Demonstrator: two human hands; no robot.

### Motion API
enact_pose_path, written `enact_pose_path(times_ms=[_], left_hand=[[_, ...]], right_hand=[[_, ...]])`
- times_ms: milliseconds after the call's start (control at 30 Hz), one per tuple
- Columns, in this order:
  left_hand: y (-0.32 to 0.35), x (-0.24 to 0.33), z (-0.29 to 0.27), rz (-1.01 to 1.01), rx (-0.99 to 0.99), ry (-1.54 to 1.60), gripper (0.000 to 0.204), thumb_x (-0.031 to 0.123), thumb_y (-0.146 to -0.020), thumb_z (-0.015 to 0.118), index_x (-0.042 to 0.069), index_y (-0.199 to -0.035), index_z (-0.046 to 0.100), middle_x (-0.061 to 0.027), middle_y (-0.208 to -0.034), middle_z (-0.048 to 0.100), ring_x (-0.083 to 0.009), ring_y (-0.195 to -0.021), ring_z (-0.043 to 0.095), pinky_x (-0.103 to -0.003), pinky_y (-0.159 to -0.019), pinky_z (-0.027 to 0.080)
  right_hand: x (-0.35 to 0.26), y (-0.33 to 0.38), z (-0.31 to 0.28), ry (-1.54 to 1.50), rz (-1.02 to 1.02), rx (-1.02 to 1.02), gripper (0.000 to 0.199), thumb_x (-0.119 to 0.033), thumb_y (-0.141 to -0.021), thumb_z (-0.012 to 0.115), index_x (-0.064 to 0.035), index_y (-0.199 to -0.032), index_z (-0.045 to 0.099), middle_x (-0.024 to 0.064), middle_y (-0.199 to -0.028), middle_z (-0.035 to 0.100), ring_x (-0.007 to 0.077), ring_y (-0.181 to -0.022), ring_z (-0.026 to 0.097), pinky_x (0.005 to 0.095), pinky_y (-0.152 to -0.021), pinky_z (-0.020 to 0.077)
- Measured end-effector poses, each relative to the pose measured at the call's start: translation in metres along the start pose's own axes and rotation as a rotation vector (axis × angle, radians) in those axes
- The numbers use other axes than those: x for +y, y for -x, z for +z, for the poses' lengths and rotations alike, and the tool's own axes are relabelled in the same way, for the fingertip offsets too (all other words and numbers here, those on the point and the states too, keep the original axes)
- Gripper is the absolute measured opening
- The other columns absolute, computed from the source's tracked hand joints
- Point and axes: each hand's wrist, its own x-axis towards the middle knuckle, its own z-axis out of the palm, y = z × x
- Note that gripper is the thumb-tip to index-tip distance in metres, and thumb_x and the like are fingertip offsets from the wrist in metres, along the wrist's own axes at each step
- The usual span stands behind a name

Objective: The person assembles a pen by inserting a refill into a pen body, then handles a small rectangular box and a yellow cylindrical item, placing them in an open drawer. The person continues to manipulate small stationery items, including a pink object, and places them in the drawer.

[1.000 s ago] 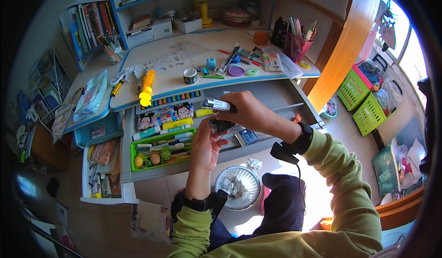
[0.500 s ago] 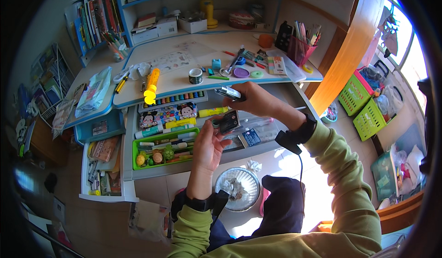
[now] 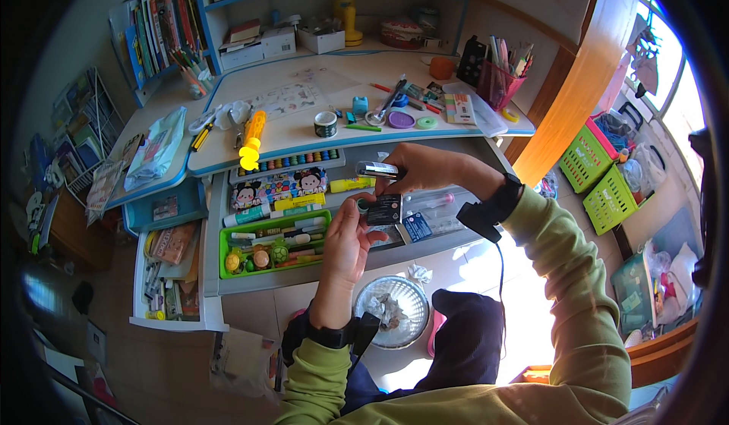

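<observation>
Over the open drawer (image 3: 262, 279), my left hand (image 3: 345, 247) is closed on a small flat black box (image 3: 386, 210) with pale print. A small greenish round piece (image 3: 363, 206) shows by its thumb. My right hand (image 3: 425, 168) grips a short silver object (image 3: 377, 169) whose exact kind I cannot make out. Its fingers come down close to the top of the black box; whether they touch it I cannot tell. Beneath the hands, a blue card-like packet (image 3: 416, 227) and clear plastic cases (image 3: 437, 209) lie in the drawer.
A green tray (image 3: 225, 254) with pens and turtle figures sits in the drawer, beside a cartoon pencil case (image 3: 277, 187). On the desk (image 3: 304, 133) are a yellow tube (image 3: 254, 138), a tape roll (image 3: 326, 124) and a pink pen holder (image 3: 497, 91). A wastebasket (image 3: 416, 303) stands below.
My right hand has come slightly down, and the silver object has turned more level. The black box in my left hand has tilted more upright, and the two hands are closer together.
</observation>
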Motion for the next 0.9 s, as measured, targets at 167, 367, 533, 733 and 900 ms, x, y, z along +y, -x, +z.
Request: enact_pose_path(times_ms=[167, 367, 533, 733, 900], left_hand=[[-0.001, -0.002, -0.001, 0.037, 0.025, -0.019, 0.032, 0.032, -0.106, 0.038, 0.008, -0.118, 0.055, -0.0073, -0.107, 0.066, -0.0122, -0.092, 0.066, -0.028, -0.064, 0.057], [-0.002, -0.003, -0.003, 0.047, 0.066, -0.006, 0.032, 0.032, -0.106, 0.039, 0.009, -0.121, 0.055, -0.0070, -0.110, 0.066, -0.0123, -0.097, 0.065, -0.027, -0.066, 0.055], [-0.002, -0.003, -0.004, 0.053, 0.074, 0.019, 0.034, 0.034, -0.105, 0.042, 0.010, -0.125, 0.054, -0.0054, -0.113, 0.065, -0.0123, -0.100, 0.063, -0.027, -0.069, 0.054], [-0.001, -0.003, -0.002, 0.075, 0.095, -0.002, 0.037, 0.035, -0.104, 0.046, 0.010, -0.129, 0.052, -0.0054, -0.114, 0.065, -0.0138, -0.100, 0.063, -0.027, -0.069, 0.054], [-0.002, -0.003, -0.001, 0.070, 0.124, -0.016, 0.037, 0.035, -0.103, 0.047, 0.010, -0.130, 0.052, -0.0059, -0.112, 0.066, -0.0145, -0.098, 0.065, -0.027, -0.069, 0.056]], right_hand=[[-0.002, 0.006, -0.005, 0.042, 0.001, 0.068, 0.023, -0.025, -0.085, 0.074, -0.0033, -0.093, 0.070, 0.0006, -0.069, 0.064, 0.0089, -0.060, 0.057, 0.0248, -0.055, 0.0456], [-0.016, 0.012, -0.025, 0.137, 0.041, 0.242, 0.018, -0.021, -0.084, 0.075, -0.0052, -0.090, 0.072, 0.0024, -0.070, 0.065, 0.0103, -0.063, 0.058, 0.0274, -0.057, 0.0451], [-0.028, 0.014, -0.009, 0.070, -0.130, 0.338, 0.023, -0.019, -0.084, 0.077, -0.0019, -0.096, 0.067, 0.0047, -0.078, 0.066, 0.0125, -0.066, 0.059, 0.0305, -0.062, 0.0472], [-0.034, 0.006, 0.014, 0.250, -0.207, 0.386, 0.028, -0.020, -0.073, 0.076, 0.0023, -0.089, 0.068, 0.0165, -0.084, 0.062, 0.0330, -0.076, 0.062, 0.0392, -0.071, 0.0488], [-0.036, 0.004, 0.018, 0.291, -0.190, 0.379, 0.029, -0.021, -0.074, 0.077, 0.0012, -0.092, 0.069, 0.0165, -0.086, 0.062, 0.0334, -0.079, 0.063, 0.0388, -0.073, 0.0494]])
